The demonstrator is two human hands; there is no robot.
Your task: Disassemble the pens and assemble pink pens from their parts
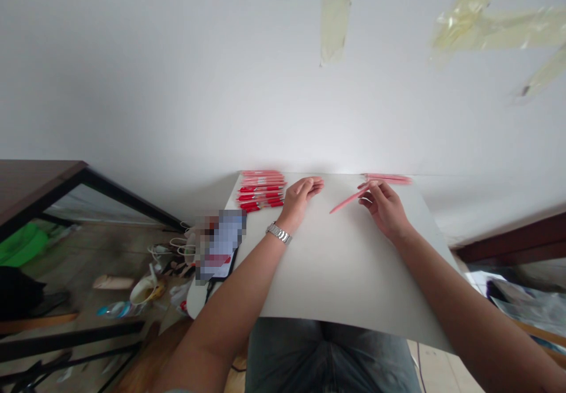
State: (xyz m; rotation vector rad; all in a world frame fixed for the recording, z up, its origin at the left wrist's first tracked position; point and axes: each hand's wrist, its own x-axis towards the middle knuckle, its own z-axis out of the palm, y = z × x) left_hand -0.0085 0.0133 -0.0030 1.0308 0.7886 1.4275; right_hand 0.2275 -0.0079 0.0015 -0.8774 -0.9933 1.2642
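My right hand [384,207] pinches a slim pink pen [347,201] between thumb and fingertips. The pen slants down to the left, its narrow tip close to the white tabletop [336,263]. My left hand [303,195], with a metal watch at the wrist, hovers just right of a row of pens; its fingers are stretched out and nothing shows in them. In that row, pink pens [263,179] lie at the back and red pens [260,196] nearer me. Behind my right hand lie a few more pink pens [391,178], partly covered by it.
A phone [227,240], partly pixelated, sits at the table's left edge. White cables [177,248] hang beside it. The wall [283,86] with yellowed tape rises behind the table. A dark table [44,175] stands at left, and my legs are under the front edge.
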